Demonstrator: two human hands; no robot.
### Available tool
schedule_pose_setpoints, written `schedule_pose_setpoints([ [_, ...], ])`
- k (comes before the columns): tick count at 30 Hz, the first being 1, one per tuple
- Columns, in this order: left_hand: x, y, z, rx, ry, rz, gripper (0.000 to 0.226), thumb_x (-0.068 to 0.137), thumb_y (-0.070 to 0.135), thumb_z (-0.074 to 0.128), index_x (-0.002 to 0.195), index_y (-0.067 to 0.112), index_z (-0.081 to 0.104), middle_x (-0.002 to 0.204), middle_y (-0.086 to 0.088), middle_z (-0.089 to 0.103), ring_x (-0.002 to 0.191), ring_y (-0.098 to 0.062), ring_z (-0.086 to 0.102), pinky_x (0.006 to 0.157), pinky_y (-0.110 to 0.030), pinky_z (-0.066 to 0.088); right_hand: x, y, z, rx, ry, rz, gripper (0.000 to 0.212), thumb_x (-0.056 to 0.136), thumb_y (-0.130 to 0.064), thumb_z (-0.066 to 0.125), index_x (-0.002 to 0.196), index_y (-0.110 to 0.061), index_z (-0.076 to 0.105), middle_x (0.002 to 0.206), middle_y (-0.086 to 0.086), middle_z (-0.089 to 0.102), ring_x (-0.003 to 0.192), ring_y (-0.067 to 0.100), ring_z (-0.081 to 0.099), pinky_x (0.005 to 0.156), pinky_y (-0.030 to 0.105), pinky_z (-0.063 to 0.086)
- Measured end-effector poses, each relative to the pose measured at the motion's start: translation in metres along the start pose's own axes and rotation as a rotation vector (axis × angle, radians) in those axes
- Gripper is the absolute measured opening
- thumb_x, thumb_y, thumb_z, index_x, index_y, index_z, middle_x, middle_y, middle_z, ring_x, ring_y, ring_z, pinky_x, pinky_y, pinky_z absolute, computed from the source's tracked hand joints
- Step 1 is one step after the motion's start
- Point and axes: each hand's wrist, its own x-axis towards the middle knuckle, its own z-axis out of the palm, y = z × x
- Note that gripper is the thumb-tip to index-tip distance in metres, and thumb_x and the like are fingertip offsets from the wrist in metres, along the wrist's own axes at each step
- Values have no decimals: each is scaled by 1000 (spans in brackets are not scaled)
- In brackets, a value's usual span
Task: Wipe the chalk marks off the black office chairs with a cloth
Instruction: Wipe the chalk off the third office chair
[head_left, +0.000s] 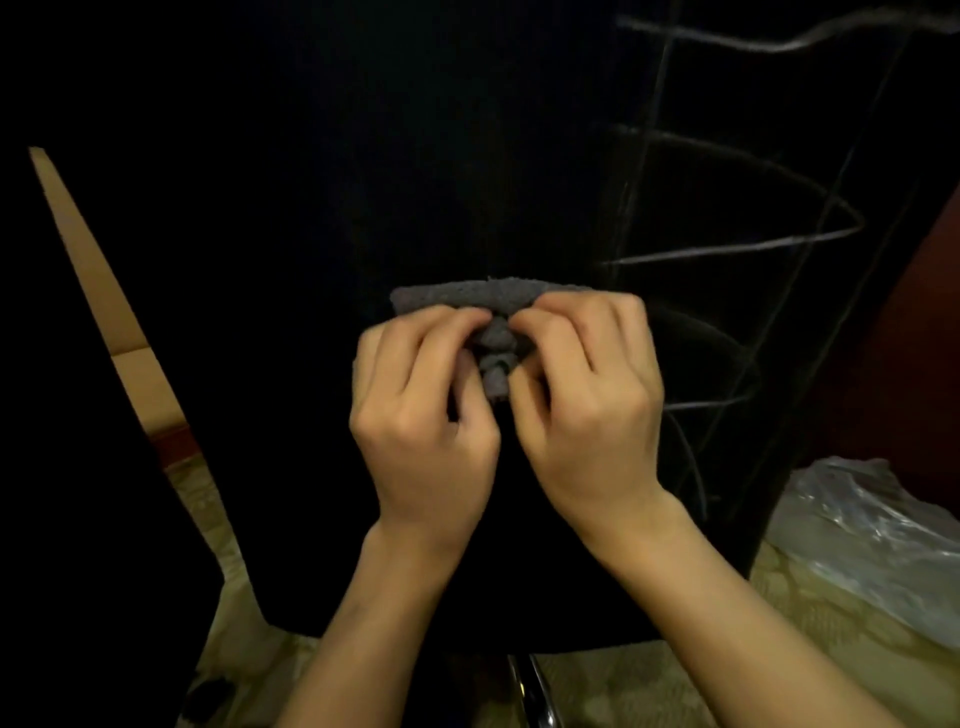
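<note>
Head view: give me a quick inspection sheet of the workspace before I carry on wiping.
Surface: black chair back fills the view; its left and middle look dark and unmarked.
Job's things: white chalk marks, loops and long lines, cover the chair's right part; grey cloth is bunched in front of the chair.
Clutter: crumpled clear plastic bag on the floor at right.
Grippers: left hand and right hand both pinch the cloth, folding it between them.
Cables: nothing seen.
Surroundings: patterned carpet below; cardboard box at left; shiny metal chair base at bottom.
</note>
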Motion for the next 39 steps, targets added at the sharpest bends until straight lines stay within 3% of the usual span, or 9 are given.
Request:
schedule_pose_setpoints([
  [5,-86,-22,3,35,-129,-3,21,96,5,51,106,4,69,101,-16,69,96,-27,59,90,-37,46,-79,7,4,-61,-155,-2,13,92,-9,56,97,-2,65,94,17,68,88,28,52,72,40,44],
  [9,-123,-21,1,25,-240,-43,20,93,5,53,106,7,68,98,-13,70,95,-24,59,89,-33,45,-115,10,-4,-80,-277,32,16,90,-10,60,87,0,72,89,13,69,88,24,54,71,36,47],
  [12,-87,-12,2,-28,-166,-34,21,94,1,55,99,-1,74,99,-14,70,95,-27,60,87,-39,49,-79,10,-10,-38,-208,9,16,90,-7,60,91,3,72,93,18,68,90,30,55,73,42,48],
  [18,-6,0,10,-17,8,27,22,92,-6,55,104,-1,73,103,-17,68,98,-29,61,92,-37,46,-2,8,0,5,10,18,16,90,1,56,92,5,72,96,19,69,88,33,58,71,46,50],
  [23,-88,-18,2,19,-147,-6,22,99,6,48,106,5,69,107,-7,62,95,-27,59,88,-39,47,-80,9,-1,-28,-158,51,18,92,-8,58,90,3,72,95,17,69,89,29,54,73,43,48],
  [27,-112,-18,-6,4,-242,-60,20,93,0,56,99,-3,74,99,-12,69,94,-25,60,85,-41,51,-102,11,-7,-20,-267,13,17,93,-9,60,87,1,73,93,15,70,91,25,55,75,36,48],
  [30,-68,-8,-7,-26,-132,-21,19,93,-5,56,100,-5,74,99,-9,68,95,-25,60,96,-29,47,-60,9,-9,24,-180,-22,20,95,-9,57,92,2,74,96,16,70,91,30,57,74,40,49],
  [34,-31,-9,-2,25,-8,8,22,92,-9,54,102,-5,73,100,-12,67,97,-23,59,99,-24,42,-22,1,0,28,-28,-19,22,97,-7,54,91,1,74,97,15,71,93,28,57,74,39,48],
  [39,-103,-26,-6,29,-126,-96,19,92,-3,55,102,-4,72,102,-3,60,92,-23,57,99,-18,40,-94,8,1,43,-157,-20,20,97,-8,59,94,-1,77,99,13,73,99,25,61,85,35,51],
])
